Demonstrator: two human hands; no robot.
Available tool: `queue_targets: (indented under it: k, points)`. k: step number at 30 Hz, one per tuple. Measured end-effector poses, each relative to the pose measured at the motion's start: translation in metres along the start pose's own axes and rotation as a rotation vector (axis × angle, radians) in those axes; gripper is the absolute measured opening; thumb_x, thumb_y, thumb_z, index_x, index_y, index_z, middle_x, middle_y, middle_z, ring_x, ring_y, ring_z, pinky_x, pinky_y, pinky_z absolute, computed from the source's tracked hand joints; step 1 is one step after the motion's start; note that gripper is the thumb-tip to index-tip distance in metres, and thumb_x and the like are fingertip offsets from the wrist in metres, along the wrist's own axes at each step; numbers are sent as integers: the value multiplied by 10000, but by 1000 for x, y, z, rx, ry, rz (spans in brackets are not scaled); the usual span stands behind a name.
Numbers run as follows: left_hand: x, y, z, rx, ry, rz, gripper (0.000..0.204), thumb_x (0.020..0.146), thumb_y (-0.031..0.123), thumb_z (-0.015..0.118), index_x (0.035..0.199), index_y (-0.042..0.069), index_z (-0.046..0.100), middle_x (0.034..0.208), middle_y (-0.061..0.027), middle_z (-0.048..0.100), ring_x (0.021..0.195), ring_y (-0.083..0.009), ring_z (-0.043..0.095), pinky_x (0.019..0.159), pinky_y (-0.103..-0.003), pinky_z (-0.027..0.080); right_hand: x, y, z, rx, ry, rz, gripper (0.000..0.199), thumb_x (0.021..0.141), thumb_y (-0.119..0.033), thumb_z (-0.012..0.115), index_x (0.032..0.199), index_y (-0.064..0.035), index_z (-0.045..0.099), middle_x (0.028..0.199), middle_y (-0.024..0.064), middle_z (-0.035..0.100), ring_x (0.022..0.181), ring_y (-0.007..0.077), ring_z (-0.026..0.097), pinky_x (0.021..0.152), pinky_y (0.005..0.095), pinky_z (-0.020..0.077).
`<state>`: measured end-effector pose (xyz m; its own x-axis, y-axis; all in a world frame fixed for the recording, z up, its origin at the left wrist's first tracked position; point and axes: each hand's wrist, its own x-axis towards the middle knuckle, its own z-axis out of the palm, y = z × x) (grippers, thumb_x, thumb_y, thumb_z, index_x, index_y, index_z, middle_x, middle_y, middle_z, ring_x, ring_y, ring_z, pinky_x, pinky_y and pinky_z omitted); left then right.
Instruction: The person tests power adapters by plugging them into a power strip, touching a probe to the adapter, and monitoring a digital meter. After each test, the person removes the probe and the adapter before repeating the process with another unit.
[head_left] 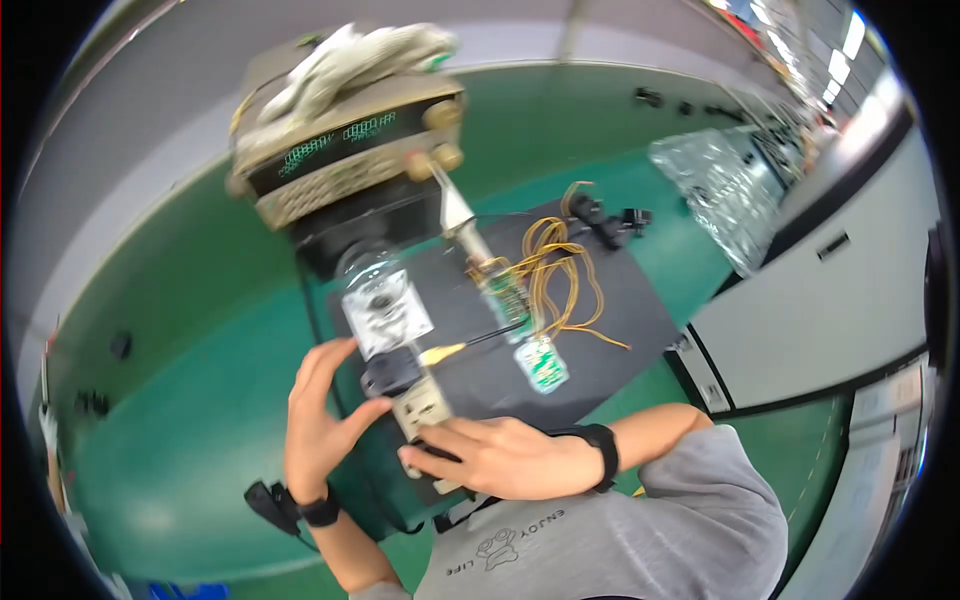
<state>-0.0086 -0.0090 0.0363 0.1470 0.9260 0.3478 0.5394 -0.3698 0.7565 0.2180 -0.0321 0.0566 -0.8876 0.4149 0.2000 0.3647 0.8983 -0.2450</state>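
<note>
My left hand (318,425) is spread, thumb and fingers apart, beside a black power adapter (392,373). The adapter sits at the far end of a beige power strip (424,404) with open sockets. Over the near end of the strip lies my right hand (512,457); its fingers close around a black plug (440,452), mostly hidden beneath them. Just right of the adapter is a yellow cable connector (442,354), its black lead running to a green circuit board (508,300). A smaller green-and-white board (543,365) lies nearby on the dark mat (485,385).
Behind stands a bench instrument (350,150) with a lit display and white gloves (365,68) on top. Yellow wires (556,275) tangle across the mat's right side. A silver-white packet (390,318), clear plastic bag (715,185), grey cabinet (810,290) and another black adapter (271,507) surround the area.
</note>
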Motion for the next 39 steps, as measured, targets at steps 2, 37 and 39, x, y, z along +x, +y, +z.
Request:
queue_targets:
  k: [2,37,39]
  points:
    - [-6,9,2,-7,-28,-49,660,601,143,817,1179,2,533,1144,-147,563,1047,-319,542,902,-367,428,-3,16,6,146,76,-115,567,755,-328,660,1238,-76,504,1133,92,548,988,223,566,855,354,446]
    - [-3,41,54,-46,-37,281,546,707,201,749,1168,20,520,1156,-126,564,1059,-311,511,919,-403,343,-41,27,-2,114,263,113,230,708,-86,678,938,-88,681,606,-16,498,565,134,478,619,285,322]
    - [-3,43,52,-26,-8,265,557,693,217,759,1158,13,529,1127,-134,576,1054,-325,511,924,-408,342,-41,33,-3,126,192,80,267,725,-127,672,988,-86,659,665,-8,534,621,136,508,664,280,353]
